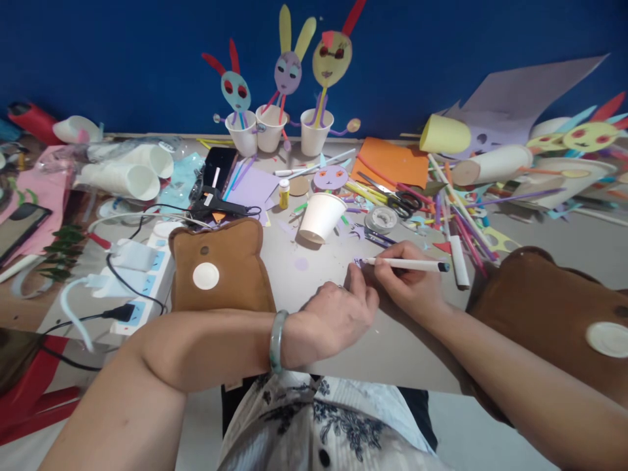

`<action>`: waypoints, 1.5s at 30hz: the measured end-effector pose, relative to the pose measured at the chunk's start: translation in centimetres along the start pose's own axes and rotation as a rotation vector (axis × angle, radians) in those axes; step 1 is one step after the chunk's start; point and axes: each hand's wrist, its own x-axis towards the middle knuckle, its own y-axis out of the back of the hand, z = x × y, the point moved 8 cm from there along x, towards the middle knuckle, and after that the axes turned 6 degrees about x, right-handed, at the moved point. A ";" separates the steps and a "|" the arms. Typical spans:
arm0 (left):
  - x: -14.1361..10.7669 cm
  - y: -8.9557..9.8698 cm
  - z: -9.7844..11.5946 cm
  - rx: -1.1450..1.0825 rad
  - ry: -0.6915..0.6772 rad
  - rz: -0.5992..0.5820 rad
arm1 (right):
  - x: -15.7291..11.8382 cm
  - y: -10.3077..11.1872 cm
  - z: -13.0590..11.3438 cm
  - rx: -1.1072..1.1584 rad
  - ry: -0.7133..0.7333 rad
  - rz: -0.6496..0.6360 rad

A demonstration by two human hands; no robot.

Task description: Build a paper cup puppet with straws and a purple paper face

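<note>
My right hand [409,278] grips a white marker [419,264] with a dark end, its tip pointing left. The tip meets a small purple paper piece [358,261] bearing dark marks that look like letters. My left hand [338,320], curled and resting on the table, presses an index fingertip at the lower edge of this piece. Just beyond my hands lie dark-handled scissors [375,237] and a tape roll [381,220]. A white paper cup [321,218] stands tilted behind, with a purple paper face [330,176] beside it.
Three cups with paper-faced figures, one a white cup [316,134], stand against the blue wall. Brown cushions [220,271] flank my arms. A power strip [144,288] with cables sits left. Black scissors [405,203], pipe cleaners, a capped marker [459,261] and orange paper [390,163] lie right.
</note>
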 end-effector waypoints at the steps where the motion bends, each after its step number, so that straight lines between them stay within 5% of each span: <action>1: 0.0 0.0 0.0 0.004 0.000 0.002 | 0.0 0.0 0.0 0.001 0.000 -0.002; 45: 0.2 -0.2 0.1 -0.001 0.002 0.006 | 0.0 0.0 0.4 0.003 -0.024 0.002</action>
